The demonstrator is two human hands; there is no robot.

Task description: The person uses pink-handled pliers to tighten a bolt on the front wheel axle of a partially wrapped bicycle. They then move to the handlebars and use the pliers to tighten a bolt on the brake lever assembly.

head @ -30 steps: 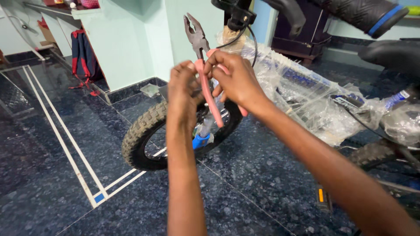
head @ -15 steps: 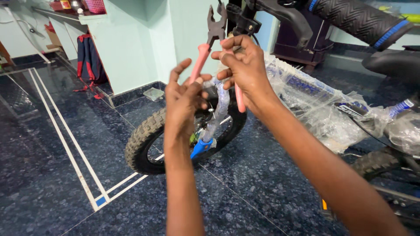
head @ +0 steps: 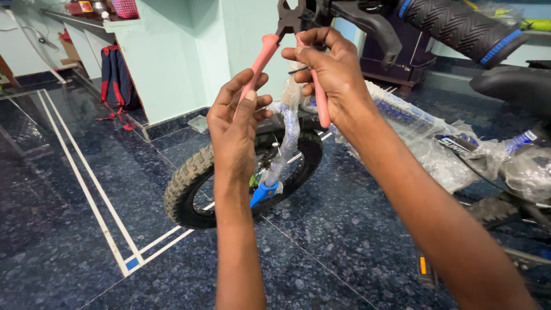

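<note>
- One pair of pliers point(head: 287, 34) is up at the top centre of the frame: dark steel jaws, two salmon-pink handle sleeves spread apart in a V, the head right against the bicycle's handlebar area.
- The left hand point(head: 235, 123) has its fingers loosely raised along the left pink handle, thumb and fingertips touching it, not clenched.
- The right hand point(head: 330, 69) is closed around the other handle, pinching it near the top, with the sleeve's end sticking out below the palm.
- One small bicycle stands behind the hands: one knobby front wheel point(head: 229, 178) at centre, a fork wrapped in clear plastic point(head: 287, 138), a blue fork end.
- One black ribbed handlebar grip point(head: 459, 26) with blue bands, upper right.
- One red and blue bag point(head: 117, 77) leans on the pale green wall, upper left.
- Dark blue speckled floor point(head: 69, 252) with white lines.
</note>
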